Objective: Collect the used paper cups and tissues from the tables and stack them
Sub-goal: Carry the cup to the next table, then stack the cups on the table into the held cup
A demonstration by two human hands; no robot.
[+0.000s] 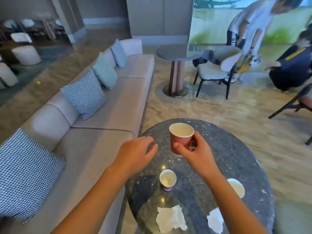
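My right hand (196, 152) grips a red paper cup (181, 138) with a white inside, held upright just above the far part of the round dark stone table (236, 159). My left hand (136, 152) hovers to the cup's left over the table's edge, fingers apart and empty. A second red cup (167, 179) stands near the middle of the table. A third cup (236, 187) shows at the right, partly hidden behind my right forearm. Two crumpled white tissues lie at the near edge, one left (171, 219), one right (215, 221).
A long beige sofa (101, 132) with checked and teal cushions runs along the left. Farther back stand another round table (179, 52) and a chair (217, 68). Two people with a small dog are at the far right, beside a dark chair (293, 103).
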